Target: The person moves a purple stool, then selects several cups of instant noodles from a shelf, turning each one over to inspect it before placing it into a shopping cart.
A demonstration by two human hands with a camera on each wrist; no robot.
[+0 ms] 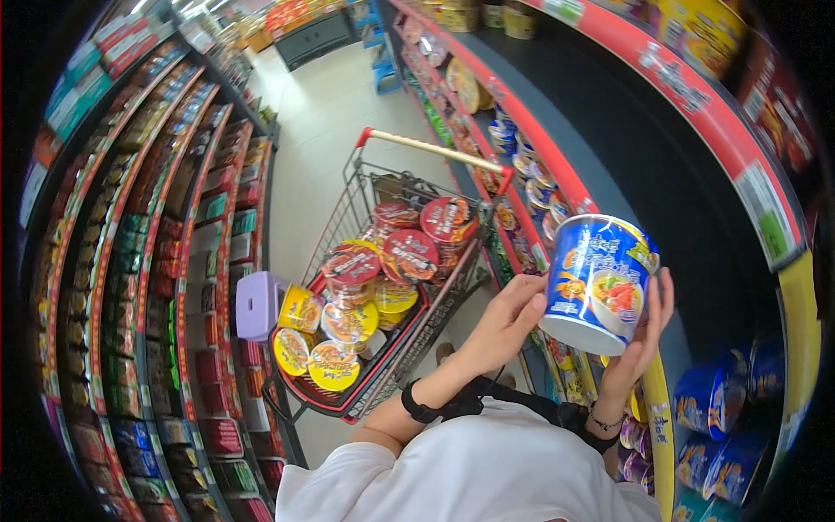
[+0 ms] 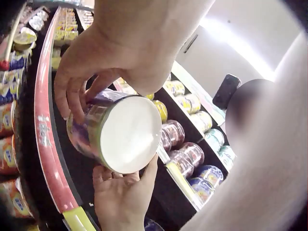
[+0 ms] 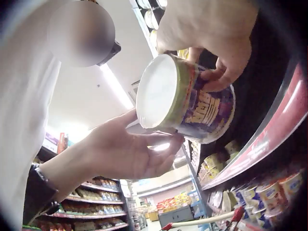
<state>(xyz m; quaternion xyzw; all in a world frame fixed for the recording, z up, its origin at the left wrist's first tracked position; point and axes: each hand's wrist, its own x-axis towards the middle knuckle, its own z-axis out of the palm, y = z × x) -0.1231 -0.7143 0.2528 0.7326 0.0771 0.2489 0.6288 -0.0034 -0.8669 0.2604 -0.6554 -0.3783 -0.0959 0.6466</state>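
Note:
A blue instant noodle cup (image 1: 598, 283) with a pictured bowl on its label is held up in front of the body. My left hand (image 1: 509, 317) holds it at its left side, fingers curled along the wall. From the other side my right hand (image 1: 642, 339) grips it, the fingers wrapping round the lower right. In the left wrist view the cup's white base (image 2: 131, 134) faces the camera, between both hands. The right wrist view shows part of the purple-blue label (image 3: 207, 110) beneath the right fingers.
A shopping cart (image 1: 417, 150) with red and yellow noodle cups (image 1: 409, 255) stands to the left, a lilac box (image 1: 257, 306) at its end. A dark shelf (image 1: 609, 130) with a red edge runs close on the right, blue noodle packs (image 1: 713, 400) low on it. Packed shelves (image 1: 130, 287) line the left.

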